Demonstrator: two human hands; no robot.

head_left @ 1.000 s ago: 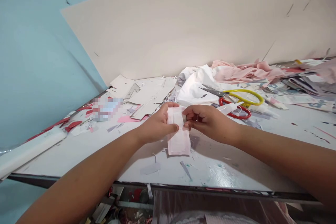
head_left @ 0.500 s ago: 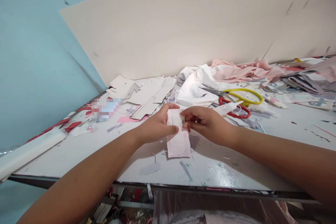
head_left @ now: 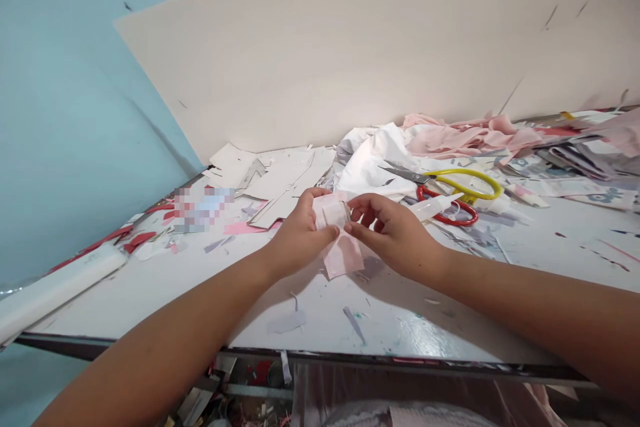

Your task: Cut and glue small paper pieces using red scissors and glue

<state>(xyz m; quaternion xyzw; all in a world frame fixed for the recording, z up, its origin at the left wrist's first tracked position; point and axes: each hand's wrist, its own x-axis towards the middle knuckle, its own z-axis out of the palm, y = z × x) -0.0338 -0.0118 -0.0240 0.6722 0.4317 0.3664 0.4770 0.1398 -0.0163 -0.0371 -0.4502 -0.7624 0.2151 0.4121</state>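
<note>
A pale pink fabric strip [head_left: 343,259] is held up over the table between my two hands, its lower end hanging free. My left hand [head_left: 306,225] is closed on its left edge, thumb across the front and fingers behind. With thumb and fingertips, my right hand [head_left: 387,227] pinches the strip's right edge near the middle. The strip looks bent where my fingers press it. Whether another layer lies behind it, I cannot tell. Just beyond my right hand lies a white bottle with a pointed nozzle [head_left: 434,207].
Scissors with yellow and red handles [head_left: 463,185] lie behind the bottle. White cloth [head_left: 373,160] and pink cloth [head_left: 475,137] are heaped against the pale board [head_left: 380,47]. Cut cardboard pieces [head_left: 287,180] lie at the back left, and scraps dot the white table [head_left: 420,327].
The strip has risen slightly and tilted, and its lower end now hangs higher and is bent. Both hands have shifted a little upward, still holding its edges.
</note>
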